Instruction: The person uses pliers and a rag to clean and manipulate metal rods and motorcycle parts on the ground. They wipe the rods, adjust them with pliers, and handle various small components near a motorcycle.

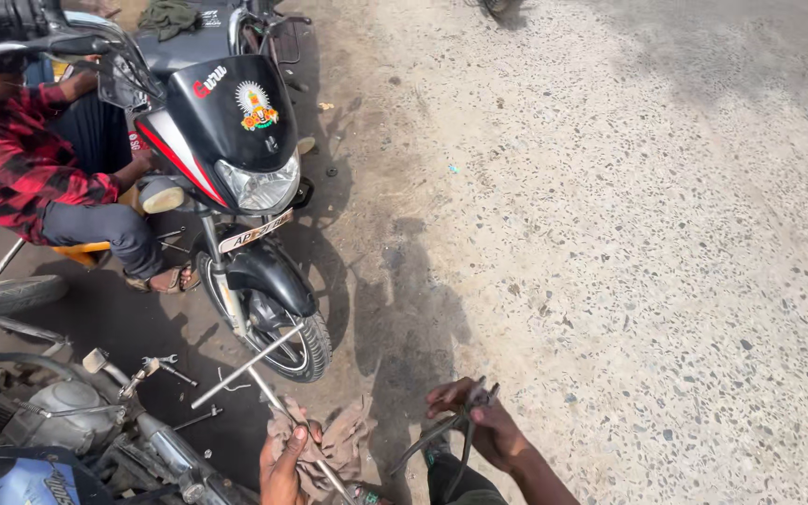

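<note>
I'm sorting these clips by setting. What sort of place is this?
Most likely an open-air roadside motorcycle repair spot. A black motorcycle stands on oil-stained ground, a spanner lies beside a partly stripped bike, and the right hand holds a cable, the left hand a greasy rag.

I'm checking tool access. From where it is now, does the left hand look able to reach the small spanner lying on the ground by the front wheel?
Probably yes. The left hand rests on a rag and a long metal rod; the spanner lies on open ground beyond, with only that rod between them.
</note>
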